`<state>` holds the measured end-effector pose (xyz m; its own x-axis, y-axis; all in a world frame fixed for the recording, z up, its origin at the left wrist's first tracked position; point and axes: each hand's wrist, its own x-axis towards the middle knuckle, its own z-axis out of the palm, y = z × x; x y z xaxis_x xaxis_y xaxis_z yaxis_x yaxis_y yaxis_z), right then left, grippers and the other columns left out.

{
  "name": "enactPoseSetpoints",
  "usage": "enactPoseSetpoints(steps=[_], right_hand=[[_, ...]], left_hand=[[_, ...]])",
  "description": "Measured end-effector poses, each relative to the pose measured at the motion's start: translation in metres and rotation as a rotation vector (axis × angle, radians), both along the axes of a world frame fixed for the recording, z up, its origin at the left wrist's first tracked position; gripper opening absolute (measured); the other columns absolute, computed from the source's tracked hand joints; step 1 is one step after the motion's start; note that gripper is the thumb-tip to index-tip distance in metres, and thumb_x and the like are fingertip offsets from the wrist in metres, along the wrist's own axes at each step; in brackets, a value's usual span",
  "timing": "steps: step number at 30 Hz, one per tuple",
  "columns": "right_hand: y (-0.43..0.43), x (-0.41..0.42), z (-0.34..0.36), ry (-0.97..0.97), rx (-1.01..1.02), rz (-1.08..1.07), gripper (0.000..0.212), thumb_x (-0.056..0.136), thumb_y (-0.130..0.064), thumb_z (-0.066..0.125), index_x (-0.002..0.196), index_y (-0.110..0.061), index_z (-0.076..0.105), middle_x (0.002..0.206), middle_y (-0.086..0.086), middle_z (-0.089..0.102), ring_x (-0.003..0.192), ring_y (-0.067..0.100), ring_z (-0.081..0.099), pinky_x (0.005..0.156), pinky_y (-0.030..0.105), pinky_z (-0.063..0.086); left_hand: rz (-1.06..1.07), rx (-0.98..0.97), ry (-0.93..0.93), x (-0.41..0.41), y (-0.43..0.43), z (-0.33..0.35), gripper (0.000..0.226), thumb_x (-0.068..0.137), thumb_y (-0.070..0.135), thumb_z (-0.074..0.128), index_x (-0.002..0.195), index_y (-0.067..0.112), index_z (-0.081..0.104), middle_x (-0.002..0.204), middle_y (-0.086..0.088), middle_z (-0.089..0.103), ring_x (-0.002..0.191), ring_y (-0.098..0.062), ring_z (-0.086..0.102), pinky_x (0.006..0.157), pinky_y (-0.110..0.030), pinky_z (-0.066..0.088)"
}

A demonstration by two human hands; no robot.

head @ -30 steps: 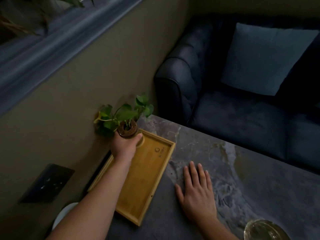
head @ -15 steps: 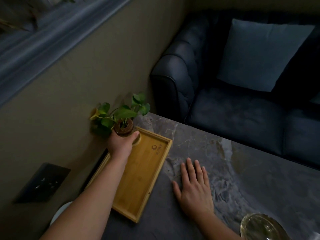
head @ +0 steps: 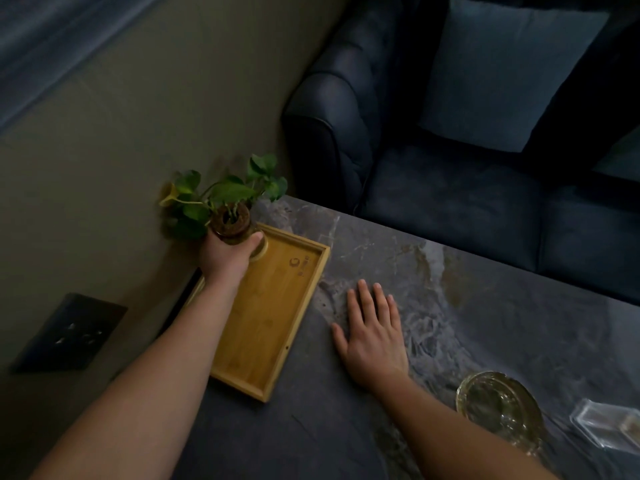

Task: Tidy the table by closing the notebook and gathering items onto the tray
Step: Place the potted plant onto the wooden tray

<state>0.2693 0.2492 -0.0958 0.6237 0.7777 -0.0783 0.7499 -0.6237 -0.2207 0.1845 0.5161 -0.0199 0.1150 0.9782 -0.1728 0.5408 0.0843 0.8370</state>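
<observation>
A: What is your left hand (head: 227,256) doing?

B: In the head view your fingers are wrapping tight around the little plant jar (head: 231,226). You are holding it at the top left corner of the wooden tray (head: 277,320), left of the middle of the frame.

A: And your right hand (head: 375,336)?

B: It is lying flat on the grey table (head: 485,306), fingers spread wide, holding nothing. It is just right of the tray, not touching it.

A: Anything else?

B: A glass dish (head: 498,408) is sitting at the lower right, and a dark sofa (head: 450,188) is filling the upper right.
</observation>
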Motion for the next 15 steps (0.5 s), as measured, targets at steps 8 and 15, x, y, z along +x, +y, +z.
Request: enactPoseSetpoints(steps=[8,15], right_hand=[[0.0,0.001,0.001,-0.002,-0.008,0.007,0.074,0.097,-0.065,0.021,0.155,-0.018,0.019,0.165,0.005,0.008,0.152,0.025,-0.007,0.12,0.047,0.001],[0.0,0.001,0.003,0.005,-0.013,0.012,0.075,0.097,-0.066,0.017,0.155,-0.019,0.016,0.165,0.004,0.003,0.152,0.023,-0.012,0.121,0.046,-0.003]], left_hand=[[-0.005,-0.022,-0.011,-0.003,-0.011,0.004,0.094,0.065,0.036,0.088,0.144,0.017,0.042,0.145,-0.007,0.053,0.134,-0.026,0.048,0.103,-0.029,0.033],[-0.004,0.013,0.003,-0.031,-0.09,0.013,0.073,0.082,0.024,0.076,0.145,0.024,0.038,0.144,-0.007,0.048,0.128,-0.023,0.051,0.103,-0.046,0.049]])
